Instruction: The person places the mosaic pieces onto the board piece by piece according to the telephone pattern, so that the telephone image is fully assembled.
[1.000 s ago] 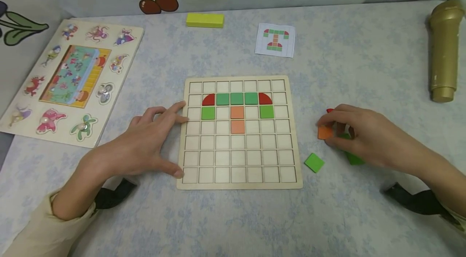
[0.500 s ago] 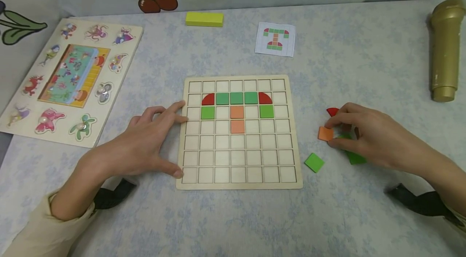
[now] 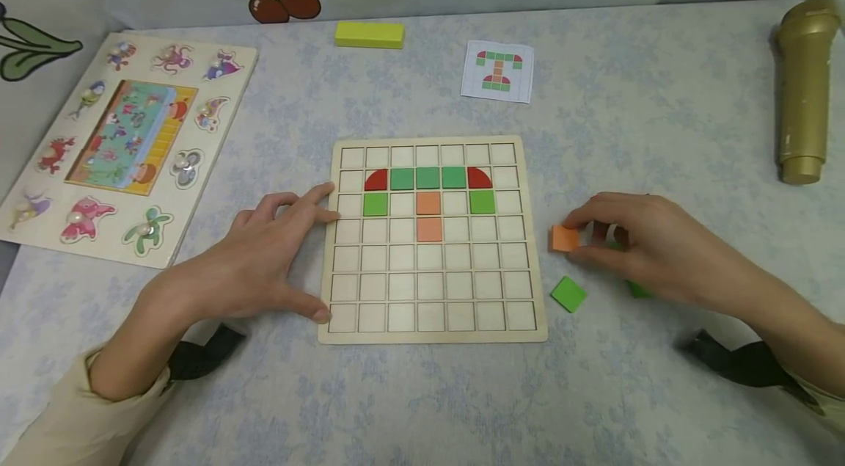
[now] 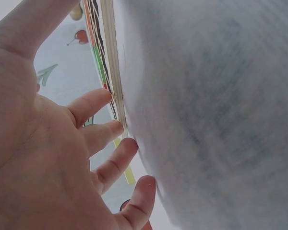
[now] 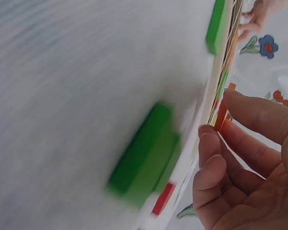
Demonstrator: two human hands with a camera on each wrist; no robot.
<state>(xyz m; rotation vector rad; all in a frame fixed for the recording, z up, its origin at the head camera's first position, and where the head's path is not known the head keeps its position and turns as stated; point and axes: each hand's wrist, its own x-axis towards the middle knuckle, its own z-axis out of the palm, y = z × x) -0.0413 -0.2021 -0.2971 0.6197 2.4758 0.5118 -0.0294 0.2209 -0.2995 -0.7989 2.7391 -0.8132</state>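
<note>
Surface (image 3: 429,407), pale, blue-patterned: one gridded board (image 3: 432,288), part-tiled; left hand (image 3: 264,257), spread, touched its nine-o'clock edge; right hand (image 3: 650,246) pinched one orange tile (image 3: 563,238) just off three o'clock; picture card (image 3: 498,89) lay toward one.

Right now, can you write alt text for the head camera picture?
A person's right grip pinches an orange square beside a wooden grid board partly filled with coloured pieces; the left grip touches the board's left edge. A picture card lies beyond.
</note>
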